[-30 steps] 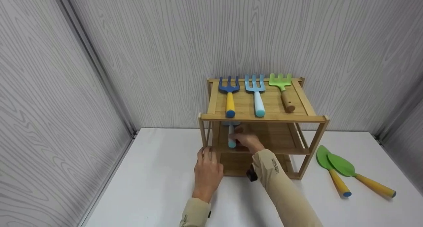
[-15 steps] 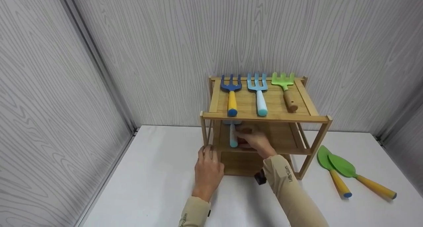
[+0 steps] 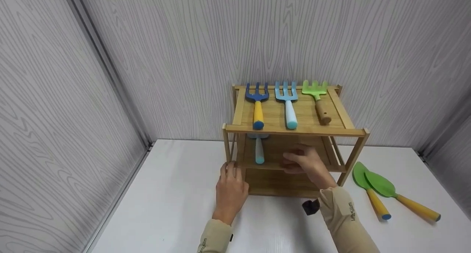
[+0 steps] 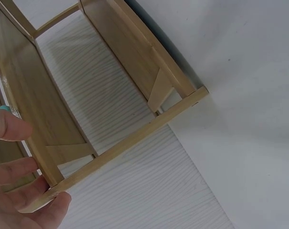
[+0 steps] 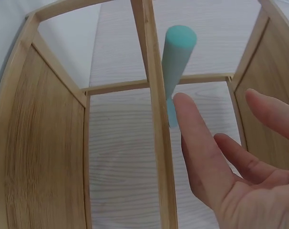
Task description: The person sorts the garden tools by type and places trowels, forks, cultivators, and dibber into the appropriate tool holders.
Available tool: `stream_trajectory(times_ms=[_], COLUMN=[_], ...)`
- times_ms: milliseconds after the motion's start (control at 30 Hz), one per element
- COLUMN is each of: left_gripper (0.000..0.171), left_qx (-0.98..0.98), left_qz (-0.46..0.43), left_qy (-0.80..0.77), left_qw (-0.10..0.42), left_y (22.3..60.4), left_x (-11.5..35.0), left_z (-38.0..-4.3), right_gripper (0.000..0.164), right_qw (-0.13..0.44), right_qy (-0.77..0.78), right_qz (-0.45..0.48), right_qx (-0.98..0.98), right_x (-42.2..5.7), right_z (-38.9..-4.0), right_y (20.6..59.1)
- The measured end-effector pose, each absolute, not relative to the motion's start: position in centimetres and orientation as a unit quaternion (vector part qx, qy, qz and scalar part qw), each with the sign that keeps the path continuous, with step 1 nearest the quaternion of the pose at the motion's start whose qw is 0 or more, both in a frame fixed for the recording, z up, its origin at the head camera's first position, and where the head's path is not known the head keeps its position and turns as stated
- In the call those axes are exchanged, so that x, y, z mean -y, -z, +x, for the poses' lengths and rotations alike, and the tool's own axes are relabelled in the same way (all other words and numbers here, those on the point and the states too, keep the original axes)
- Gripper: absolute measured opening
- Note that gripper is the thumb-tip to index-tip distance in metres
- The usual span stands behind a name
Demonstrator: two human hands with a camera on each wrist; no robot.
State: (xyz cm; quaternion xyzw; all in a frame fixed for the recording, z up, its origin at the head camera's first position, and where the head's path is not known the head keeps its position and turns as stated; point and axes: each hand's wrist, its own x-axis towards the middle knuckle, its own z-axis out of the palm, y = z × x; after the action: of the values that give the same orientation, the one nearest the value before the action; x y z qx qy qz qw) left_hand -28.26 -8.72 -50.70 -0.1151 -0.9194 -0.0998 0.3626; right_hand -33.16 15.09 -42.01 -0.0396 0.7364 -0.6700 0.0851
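Observation:
A three-level wooden shelf rack [image 3: 294, 131] stands on the white table. My left hand [image 3: 231, 192] grips its front left post at the middle level; in the left wrist view the fingers [image 4: 23, 193] lie around the wood. On the middle shelf, a garden tool [image 3: 259, 150] has a pale handle with a teal end, its light blue head mostly hidden under the top shelf. My right hand [image 3: 307, 162] is just right of that tool, holding nothing, its fingers apart in the right wrist view. The tool's teal handle end [image 5: 181, 37] points out at the shelf front.
Along the top shelf lie a dark blue hand fork [image 3: 258, 107] with a yellow handle, a light blue fork [image 3: 289, 107] and a green fork [image 3: 318, 102] with a wooden handle. Two green trowels [image 3: 382, 185] with yellow handles lie right of the rack, their blades overlapping.
My right hand has let go of the pale-handled tool and moved right, away from it. The tool stays on the middle shelf. My left hand keeps its place on the post.

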Motion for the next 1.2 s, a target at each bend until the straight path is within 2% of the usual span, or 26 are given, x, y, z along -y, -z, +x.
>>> stream_trajectory(times_ms=[233, 533, 1200], left_gripper=[0.039, 0.045, 0.055], left_qx=[0.924, 0.923, 0.921], left_qz=[-0.114, -0.116, -0.136], left_qy=[0.095, 0.078, 0.117], left_qw=[0.353, 0.359, 0.345], left_y=[50.7, 50.9, 51.4], left_x=[8.8, 9.2, 9.0], left_z=[-28.2, -28.1, -27.9], right_gripper=[0.060, 0.049, 0.051], right_qw=[0.080, 0.080, 0.079], right_qy=[0.674, 0.685, 0.673], right_qz=[-0.045, -0.049, -0.059], right_qx=[-0.733, -0.722, -0.733], right_x=[-16.3, -17.9, -24.1], right_z=[-32.3, -31.1, -28.3], right_y=[41.9, 42.2, 44.5])
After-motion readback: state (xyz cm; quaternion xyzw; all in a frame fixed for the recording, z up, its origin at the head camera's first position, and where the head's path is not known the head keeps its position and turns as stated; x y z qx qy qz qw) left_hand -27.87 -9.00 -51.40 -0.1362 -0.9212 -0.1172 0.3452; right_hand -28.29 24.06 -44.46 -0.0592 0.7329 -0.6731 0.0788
